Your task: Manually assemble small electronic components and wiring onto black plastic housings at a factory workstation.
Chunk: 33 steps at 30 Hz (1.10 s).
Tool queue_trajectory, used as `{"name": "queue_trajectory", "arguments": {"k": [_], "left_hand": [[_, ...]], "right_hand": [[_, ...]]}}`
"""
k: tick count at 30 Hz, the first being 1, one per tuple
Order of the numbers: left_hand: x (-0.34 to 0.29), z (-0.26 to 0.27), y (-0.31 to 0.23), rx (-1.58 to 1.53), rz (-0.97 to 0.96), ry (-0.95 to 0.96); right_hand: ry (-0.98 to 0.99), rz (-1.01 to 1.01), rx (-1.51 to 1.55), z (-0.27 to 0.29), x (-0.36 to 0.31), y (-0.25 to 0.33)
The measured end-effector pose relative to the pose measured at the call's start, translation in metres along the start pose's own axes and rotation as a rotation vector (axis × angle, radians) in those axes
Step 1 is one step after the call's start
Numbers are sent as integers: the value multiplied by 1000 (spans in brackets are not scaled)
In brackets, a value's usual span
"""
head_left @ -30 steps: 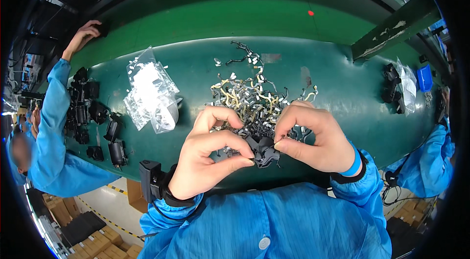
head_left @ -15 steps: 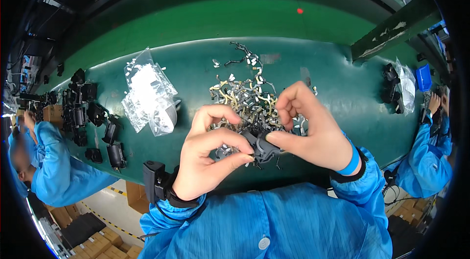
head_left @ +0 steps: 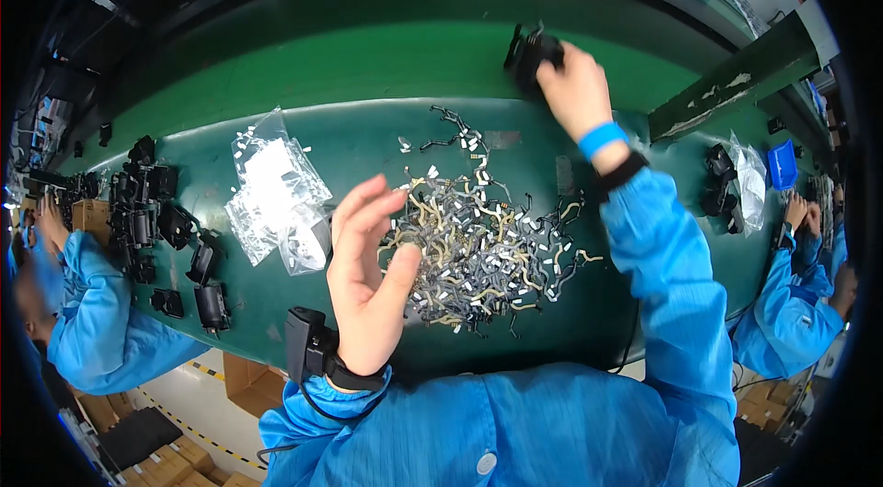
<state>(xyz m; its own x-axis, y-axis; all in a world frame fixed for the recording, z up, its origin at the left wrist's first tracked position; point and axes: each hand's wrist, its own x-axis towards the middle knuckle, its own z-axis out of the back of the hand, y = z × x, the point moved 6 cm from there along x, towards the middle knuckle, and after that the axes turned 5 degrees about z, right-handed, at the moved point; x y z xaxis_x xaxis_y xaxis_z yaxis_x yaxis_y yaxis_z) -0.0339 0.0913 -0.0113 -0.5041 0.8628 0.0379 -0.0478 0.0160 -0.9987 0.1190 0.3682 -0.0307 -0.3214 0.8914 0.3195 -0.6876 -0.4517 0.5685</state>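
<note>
My right hand point(head_left: 578, 96) reaches to the far side of the table, fingers closed around a black plastic part point(head_left: 531, 55) that is slightly blurred. What exactly the part is, I cannot make out. My left hand point(head_left: 366, 280) is raised near the front, fingers apart and nothing in it. Beside it a loose heap of short wire leads point(head_left: 492, 248), black, grey and yellowish with white connectors, spreads over the green table point(head_left: 625, 239). Left of the heap lie clear plastic bags point(head_left: 279, 188) of small white pieces.
Several black plastic parts point(head_left: 138, 211) cluster at the table's left, and others point(head_left: 720, 183) lie at the right by a clear bag point(head_left: 751, 183). A blue bin point(head_left: 783, 165) stands behind them. Co-workers in blue sleeves point(head_left: 101, 321) sit at both ends. A green post point(head_left: 727, 87) rises at the far right.
Both hands were together on a black part over the heap. My right hand has carried a black part away to the far side; my left hand has let go and opened.
</note>
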Motion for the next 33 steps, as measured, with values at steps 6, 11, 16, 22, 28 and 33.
{"name": "queue_trajectory", "arguments": {"k": [6, 11, 16, 22, 28, 33], "left_hand": [[-13, 3, 21, -85, 80, 4], [-13, 5, 25, -100, 88, 23], [-12, -4, 25, -129, 84, 63], [-17, -3, 20, -122, 77, 58], [-18, 1, 18, -109, 75, 72], [-10, -13, 15, -92, 249, 144]], "right_hand": [[185, -33, -223, -25, 38, -22], [44, -5, -120, 3, -9, 16], [447, 45, -75, -32, -57, 56], [483, 107, -26, -43, -66, 58], [457, 104, 290, -18, -71, 49], [606, -113, 912, 8, -109, 65]]}}
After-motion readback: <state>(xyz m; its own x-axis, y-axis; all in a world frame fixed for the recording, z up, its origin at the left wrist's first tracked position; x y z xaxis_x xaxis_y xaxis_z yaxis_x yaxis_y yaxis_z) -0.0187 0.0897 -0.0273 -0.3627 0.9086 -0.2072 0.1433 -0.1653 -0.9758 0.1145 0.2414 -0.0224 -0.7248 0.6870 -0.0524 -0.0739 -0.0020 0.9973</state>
